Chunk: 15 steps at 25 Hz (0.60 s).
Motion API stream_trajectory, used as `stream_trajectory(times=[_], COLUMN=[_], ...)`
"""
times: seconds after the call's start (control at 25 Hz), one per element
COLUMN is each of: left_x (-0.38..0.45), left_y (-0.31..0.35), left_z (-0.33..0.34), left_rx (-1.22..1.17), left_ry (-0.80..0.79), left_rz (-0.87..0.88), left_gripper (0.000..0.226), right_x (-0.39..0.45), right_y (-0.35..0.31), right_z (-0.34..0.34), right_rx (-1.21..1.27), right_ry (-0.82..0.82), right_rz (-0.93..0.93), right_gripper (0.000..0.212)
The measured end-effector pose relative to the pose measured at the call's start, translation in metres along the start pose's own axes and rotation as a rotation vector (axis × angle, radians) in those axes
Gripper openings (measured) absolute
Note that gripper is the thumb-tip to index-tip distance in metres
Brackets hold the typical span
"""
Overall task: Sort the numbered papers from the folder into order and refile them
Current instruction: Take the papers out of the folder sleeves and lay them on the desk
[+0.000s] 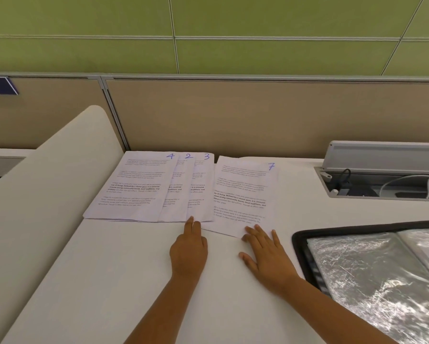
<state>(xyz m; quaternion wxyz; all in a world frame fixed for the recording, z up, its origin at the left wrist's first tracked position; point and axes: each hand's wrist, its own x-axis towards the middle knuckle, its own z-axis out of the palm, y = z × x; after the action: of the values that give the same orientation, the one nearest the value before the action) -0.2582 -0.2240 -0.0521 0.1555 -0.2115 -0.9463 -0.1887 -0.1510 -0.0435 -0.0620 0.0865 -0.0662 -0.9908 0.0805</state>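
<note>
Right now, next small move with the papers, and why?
Probably slide sheet 2 out from under sheet 4 and to its left: the fanned row reads 4, 2, 3, out of order. The left hand already touches the fan's near edge; sheet 7 lies apart.

On the white desk (pixel 139 281), three overlapping printed white sheets (pixel 144 187) marked 4, 2, 3 lie far left, a sheet numbered 7 (pixel 245 194) just right. The left hand (pixel 188 249) touches sheet 3's near edge with two fingers; the right hand (pixel 268 256) lies flat on sheet 7's corner. An open black folder with shiny plastic sleeves (pixel 372 276) sits near right
</note>
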Motion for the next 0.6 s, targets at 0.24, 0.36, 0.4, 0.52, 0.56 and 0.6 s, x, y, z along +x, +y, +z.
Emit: stream_trajectory(times=[0.24, 0.36, 0.4, 0.52, 0.56, 0.6], left_x=[0.001, 0.001, 0.001, 0.001, 0.001, 0.002], left_y=[0.0, 0.0, 0.0, 0.0, 0.0, 0.0], left_z=[0.001, 0.002, 0.002, 0.003, 0.003, 0.004], left_rx=[0.01, 0.011, 0.01, 0.01, 0.014, 0.016], left_ry=[0.038, 0.032, 0.034, 0.04, 0.041, 0.041], left_rz=[0.014, 0.011, 0.009, 0.011, 0.009, 0.009], left_gripper=[0.048, 0.048, 0.048, 0.049, 0.049, 0.049], right_x=[0.027, 0.042, 0.047, 0.062, 0.067, 0.072], right_y=[-0.006, -0.012, -0.014, -0.018, -0.02, -0.022], right_z=[-0.009, -0.012, -0.012, -0.01, -0.009, -0.008], right_rx=[0.098, 0.095, 0.098, 0.106, 0.11, 0.116], right_ry=[-0.099, -0.161, -0.177, -0.205, -0.213, -0.219], right_rz=[-0.146, -0.161, -0.168, -0.193, -0.205, -0.218], right_gripper=[0.083, 0.083, 0.083, 0.084, 0.084, 0.083])
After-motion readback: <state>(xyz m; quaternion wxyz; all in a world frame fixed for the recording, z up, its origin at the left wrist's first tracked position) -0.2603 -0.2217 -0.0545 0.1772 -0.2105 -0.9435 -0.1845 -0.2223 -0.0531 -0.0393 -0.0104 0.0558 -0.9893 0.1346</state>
